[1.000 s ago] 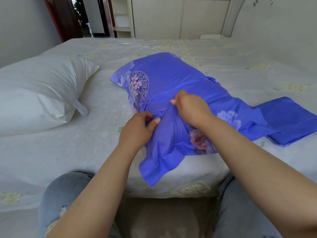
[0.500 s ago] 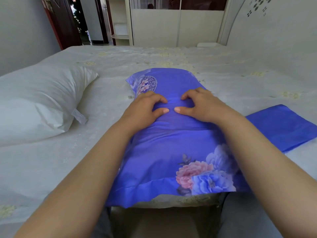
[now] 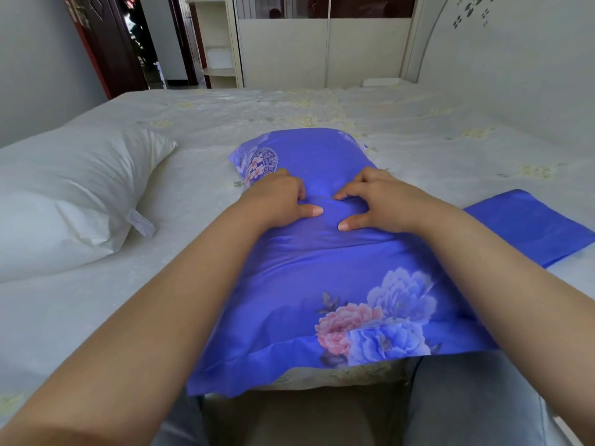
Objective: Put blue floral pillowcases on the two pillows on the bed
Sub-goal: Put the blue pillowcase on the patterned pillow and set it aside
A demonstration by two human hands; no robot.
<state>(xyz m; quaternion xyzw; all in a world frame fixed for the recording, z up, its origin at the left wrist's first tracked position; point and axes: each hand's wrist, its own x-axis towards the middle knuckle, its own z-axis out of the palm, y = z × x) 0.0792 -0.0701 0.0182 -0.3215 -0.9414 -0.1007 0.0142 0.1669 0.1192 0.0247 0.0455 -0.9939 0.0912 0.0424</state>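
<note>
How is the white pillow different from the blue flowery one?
The white pillow is bare, with no case; the blue flowery pillow already wears its case. The white pillow lies untouched at the left, while the left hand and right hand press on the blue flowery pillow in the middle. The blue one reaches the near edge; the white one lies further back. Both rest on the bed.

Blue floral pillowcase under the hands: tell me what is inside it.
The blue floral pillowcase bulges as if filled, both hands pressing on it. Its contents are fully covered, so the pillow itself cannot be seen.
</note>
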